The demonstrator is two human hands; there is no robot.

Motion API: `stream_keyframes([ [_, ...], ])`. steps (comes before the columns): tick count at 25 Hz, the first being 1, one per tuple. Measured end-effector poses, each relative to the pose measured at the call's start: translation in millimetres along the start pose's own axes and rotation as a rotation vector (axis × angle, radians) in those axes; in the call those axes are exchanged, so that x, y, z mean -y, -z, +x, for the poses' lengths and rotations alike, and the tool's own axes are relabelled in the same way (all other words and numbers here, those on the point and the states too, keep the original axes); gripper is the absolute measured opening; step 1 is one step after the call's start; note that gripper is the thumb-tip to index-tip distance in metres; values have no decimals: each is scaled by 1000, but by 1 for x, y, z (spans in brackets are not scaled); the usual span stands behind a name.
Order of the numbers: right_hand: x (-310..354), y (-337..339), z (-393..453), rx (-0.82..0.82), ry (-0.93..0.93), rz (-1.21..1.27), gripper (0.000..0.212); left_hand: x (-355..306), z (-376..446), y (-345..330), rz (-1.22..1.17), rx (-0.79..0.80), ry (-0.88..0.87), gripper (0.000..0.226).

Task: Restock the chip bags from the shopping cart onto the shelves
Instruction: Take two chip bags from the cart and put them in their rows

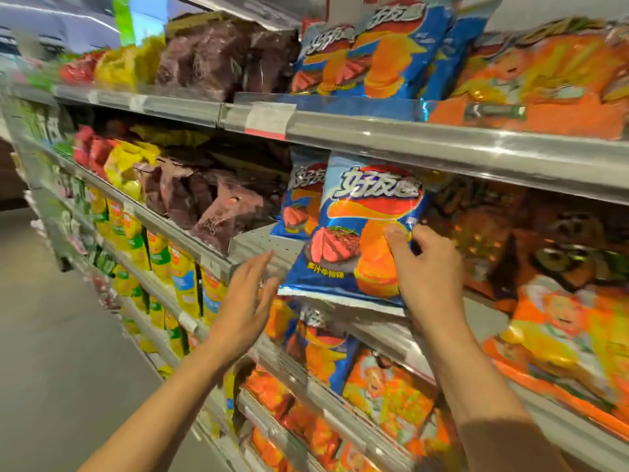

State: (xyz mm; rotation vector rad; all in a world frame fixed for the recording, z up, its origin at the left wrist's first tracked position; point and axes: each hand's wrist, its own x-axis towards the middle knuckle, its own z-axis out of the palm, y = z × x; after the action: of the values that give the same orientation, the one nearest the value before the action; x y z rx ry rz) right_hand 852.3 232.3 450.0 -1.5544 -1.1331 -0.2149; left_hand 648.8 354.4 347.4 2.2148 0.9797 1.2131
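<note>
A blue chip bag [354, 229] with orange chips and a steak picture stands upright at the front of the middle shelf [442, 155]. My right hand [425, 270] grips its right edge, thumb pressed on the front. My left hand [248, 301] hovers flat, fingers straight, just left of the bag's lower corner without touching it. A second identical blue bag [301, 199] stands behind and to the left on the same shelf. The shopping cart is out of view.
More blue bags [374, 49] fill the shelf above, with maroon bags [221, 52] to the left and orange bags [551, 73] to the right. Orange bags [384, 396] and yellow bags [183, 277] line lower shelves. The aisle floor [51, 335] lies left.
</note>
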Motion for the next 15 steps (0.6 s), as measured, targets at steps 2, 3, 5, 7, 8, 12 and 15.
stream_keyframes([
  [2, -4, -35, 24, -14, -31, 17, 55, 9, 30, 5, -192, -106, 89, 53],
  [3, -6, -49, 32, -32, -68, 17, 55, 14, 44, 6, -239, -130, 107, 59],
  [5, -9, -75, 42, -100, -129, 45, 56, 27, 66, 10, -232, -115, 35, 70],
  [7, -8, -101, 49, -162, -134, 67, 56, 40, 92, 10, -218, -41, -47, 78],
  [8, -6, -113, 50, -166, -118, 65, 56, 46, 106, 9, -235, 6, -65, 82],
  [12, 5, -169, 50, -117, -112, 10, 48, 74, 155, 8, -340, 236, -132, 83],
  [15, 8, -200, 46, -1, -131, -42, 37, 100, 183, 20, -441, 355, -214, 67],
])
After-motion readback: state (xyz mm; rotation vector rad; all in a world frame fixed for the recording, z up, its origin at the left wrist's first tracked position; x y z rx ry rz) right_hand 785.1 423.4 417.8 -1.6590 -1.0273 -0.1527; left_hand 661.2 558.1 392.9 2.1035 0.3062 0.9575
